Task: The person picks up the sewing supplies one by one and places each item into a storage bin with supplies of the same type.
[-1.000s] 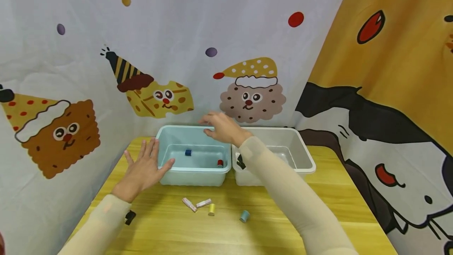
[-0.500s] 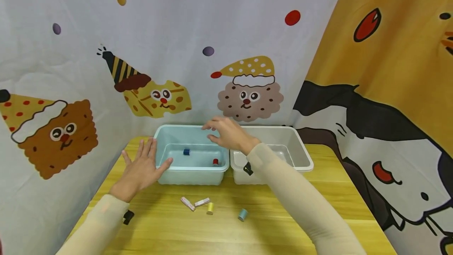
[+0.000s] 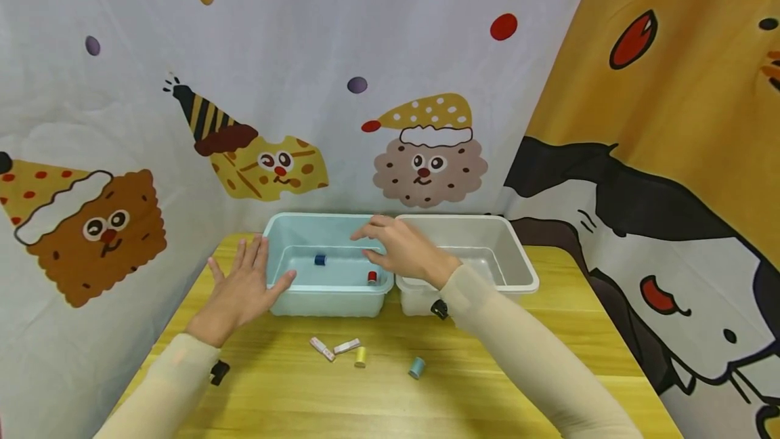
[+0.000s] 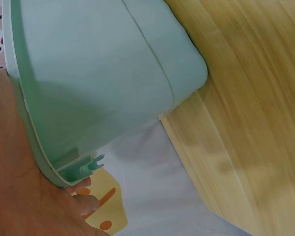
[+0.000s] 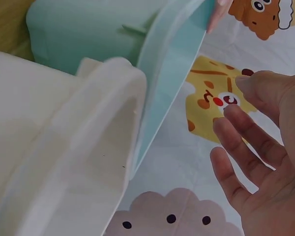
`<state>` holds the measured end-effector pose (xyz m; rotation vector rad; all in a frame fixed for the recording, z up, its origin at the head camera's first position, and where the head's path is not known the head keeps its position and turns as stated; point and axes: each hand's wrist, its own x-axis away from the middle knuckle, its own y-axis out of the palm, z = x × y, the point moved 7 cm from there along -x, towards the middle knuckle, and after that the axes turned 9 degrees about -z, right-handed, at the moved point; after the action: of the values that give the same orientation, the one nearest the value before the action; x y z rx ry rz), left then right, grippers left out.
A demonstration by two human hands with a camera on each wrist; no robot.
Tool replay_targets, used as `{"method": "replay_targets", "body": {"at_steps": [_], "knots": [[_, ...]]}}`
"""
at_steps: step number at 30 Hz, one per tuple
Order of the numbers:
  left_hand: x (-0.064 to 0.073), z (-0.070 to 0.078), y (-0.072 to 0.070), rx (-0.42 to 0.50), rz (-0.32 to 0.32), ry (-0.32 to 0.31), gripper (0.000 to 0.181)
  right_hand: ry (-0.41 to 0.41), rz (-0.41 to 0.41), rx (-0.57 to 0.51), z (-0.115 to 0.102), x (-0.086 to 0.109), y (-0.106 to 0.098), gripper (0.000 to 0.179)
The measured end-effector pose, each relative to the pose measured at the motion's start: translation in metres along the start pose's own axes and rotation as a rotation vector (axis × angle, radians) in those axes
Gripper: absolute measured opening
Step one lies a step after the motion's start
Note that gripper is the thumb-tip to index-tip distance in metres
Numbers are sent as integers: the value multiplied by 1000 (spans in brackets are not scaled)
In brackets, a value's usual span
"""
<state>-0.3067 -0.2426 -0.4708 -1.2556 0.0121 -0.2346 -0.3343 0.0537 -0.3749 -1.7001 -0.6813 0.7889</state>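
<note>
My left hand (image 3: 240, 286), its fingers straight and spread, rests along the left rim of a light blue plastic bin (image 3: 329, 302). On that bin's floor lie a dark blue thread spool (image 3: 319, 260) and a red thread spool (image 3: 372, 278). Above the bin's right side, near the white bin (image 3: 524, 288), hovers my right hand (image 3: 405, 249). In the right wrist view its bent fingers (image 5: 226, 172) stand apart from the thumb with nothing between them. On the table in front are a yellow thread spool (image 3: 361, 357) and a pale blue thread spool (image 3: 417, 368).
Two small whitish-pink strips (image 3: 321, 349) lie beside the yellow spool on the wooden table (image 3: 292, 398). Both bins stand side by side at the table's back, against a printed cloth (image 3: 274, 53). Dark wrist cameras (image 3: 219, 372) hang under the sleeves.
My right hand has come lower and to the right, back toward me from the blue bin's far rim. The left hand stays at its rim. The head view has shifted slightly.
</note>
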Motion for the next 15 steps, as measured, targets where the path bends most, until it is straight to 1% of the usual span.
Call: {"method": "replay_targets", "body": {"at_steps": [3, 9, 15], "knots": [[0, 0, 0, 2, -3, -1, 118, -24, 10, 11, -3, 6, 2, 35], [0, 0, 0, -2, -9, -2, 120, -62, 16, -12, -10, 20, 7, 34], [0, -1, 1, -3, -5, 1, 120, -86, 35, -5, -15, 36, 14, 37]]}}
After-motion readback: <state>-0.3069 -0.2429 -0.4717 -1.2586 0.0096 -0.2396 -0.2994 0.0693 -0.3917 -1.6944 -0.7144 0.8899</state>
